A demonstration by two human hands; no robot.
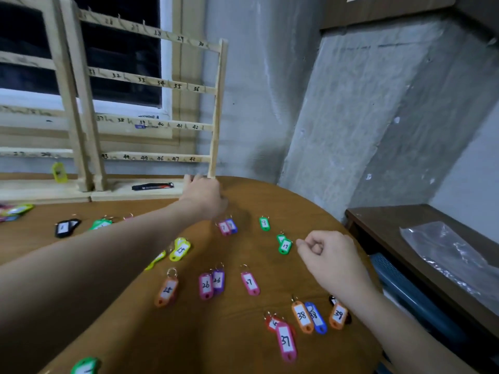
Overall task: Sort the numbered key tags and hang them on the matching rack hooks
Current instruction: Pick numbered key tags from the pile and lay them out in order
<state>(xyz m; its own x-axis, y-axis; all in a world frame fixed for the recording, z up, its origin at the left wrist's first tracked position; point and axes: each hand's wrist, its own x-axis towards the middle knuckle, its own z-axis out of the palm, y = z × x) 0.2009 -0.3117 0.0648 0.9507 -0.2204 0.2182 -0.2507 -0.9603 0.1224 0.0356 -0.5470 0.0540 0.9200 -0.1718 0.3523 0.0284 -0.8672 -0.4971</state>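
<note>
A wooden rack (pixel 216 109) with numbered hooks (25 to 48 on this section) stands at the back of the brown table (pixel 237 346). A blue tag (pixel 140 126) hangs near hook 39, and a yellow tag (pixel 59 172) hangs on the left rack section. Several coloured numbered key tags lie loose on the table, among them orange 25 (pixel 167 290), pink 26 (pixel 206 286), pink 37 (pixel 285 341), orange 38 (pixel 302 316) and green 19 (pixel 285 247). My left hand (pixel 204 194) reaches to the rack's base beside its right post, fingertips touching the wood. My right hand (pixel 325 252) hovers curled in a fist just right of green 19, with nothing visible in it.
A black marker (pixel 152 186) lies on the rack's base. More tags lie at the table's far left edge (pixel 14 211). A concrete wall and pillar close in on the right. A dark side table (pixel 421 238) with a plastic bag (pixel 453 255) stands beyond the table's right edge.
</note>
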